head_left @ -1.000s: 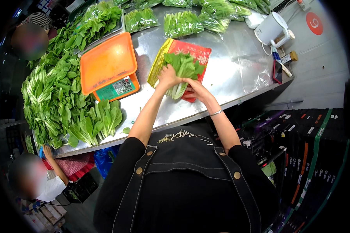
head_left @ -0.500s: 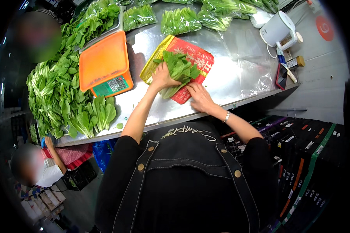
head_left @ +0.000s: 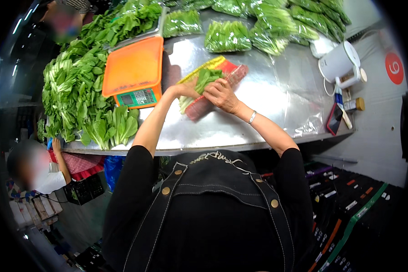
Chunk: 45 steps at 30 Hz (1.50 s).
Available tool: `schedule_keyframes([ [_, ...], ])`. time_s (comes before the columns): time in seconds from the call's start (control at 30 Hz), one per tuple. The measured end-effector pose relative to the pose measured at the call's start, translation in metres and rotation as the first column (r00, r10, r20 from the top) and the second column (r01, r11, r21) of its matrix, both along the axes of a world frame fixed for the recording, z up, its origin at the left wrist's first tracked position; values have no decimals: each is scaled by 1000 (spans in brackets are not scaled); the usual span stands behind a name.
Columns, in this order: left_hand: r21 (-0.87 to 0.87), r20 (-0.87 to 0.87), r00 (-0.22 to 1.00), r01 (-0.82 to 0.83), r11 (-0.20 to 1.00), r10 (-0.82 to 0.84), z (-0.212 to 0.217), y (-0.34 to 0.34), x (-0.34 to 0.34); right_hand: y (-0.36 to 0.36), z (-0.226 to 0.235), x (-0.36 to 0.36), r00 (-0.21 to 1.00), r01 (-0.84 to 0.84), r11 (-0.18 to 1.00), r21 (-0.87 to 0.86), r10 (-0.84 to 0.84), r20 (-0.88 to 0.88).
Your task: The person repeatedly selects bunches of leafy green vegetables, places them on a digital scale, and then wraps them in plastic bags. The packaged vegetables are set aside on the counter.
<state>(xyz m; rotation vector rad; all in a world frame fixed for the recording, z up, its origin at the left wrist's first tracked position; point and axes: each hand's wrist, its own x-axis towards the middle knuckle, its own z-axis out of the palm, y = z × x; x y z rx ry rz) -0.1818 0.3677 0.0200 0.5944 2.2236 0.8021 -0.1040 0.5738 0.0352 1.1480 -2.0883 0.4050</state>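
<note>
Both hands met over the middle of the shiny steel worktable (head_left: pixel 258 122). The left hand (head_left: pixel 186 89) gripped the near end of a bundle of leafy green vegetables (head_left: pixel 206 78), fingers curled around the pale stems. The right hand (head_left: pixel 220 94) lay on top of the red and yellow plastic wrapper (head_left: pixel 233 72) that curled around the bundle, fingers bent and pressing the sheet against the leaves — whether it truly pinched the film I could not tell. The bundle lay on the table just right of an orange flat-topped weighing scale (head_left: pixel 133 70). A heap of loose green pak choi (head_left: pixel 77 99) filled the table's left side, and clear bags of packed greens (head_left: pixel 229 36) lined the far edge. A white electric kettle (head_left: pixel 339 62) stood at the right — near it lay a dark phone (head_left: pixel 334 119).
</note>
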Motion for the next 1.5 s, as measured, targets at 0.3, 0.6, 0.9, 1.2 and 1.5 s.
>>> schedule_keyframes([
  [0.3, -15, -10, 964, 264, 964, -264, 14, 14, -12, -3, -7, -41, 981, -79, 924, 374, 5, 194],
  [0.6, 269, 110, 992, -82, 960, 54, -6, -5, 2, 1, -11, -33, 901, -99, 969, 226, -9, 434],
  [0.9, 116, -770, 524, -446, 888, 363, -87, -1, -35, -3, -10, -27, 896, -97, 980, 173, 10, 444],
  [1.2, -50, 124, 991, -36, 998, 42, -6, 5, -40, 0, -23, 2, 931, 48, 998, 46, -62, 360],
  [1.5, -272, -242, 938, 181, 945, -249, -34, 5, 30, -6, -26, 21, 890, 154, 987, -43, -120, 441],
])
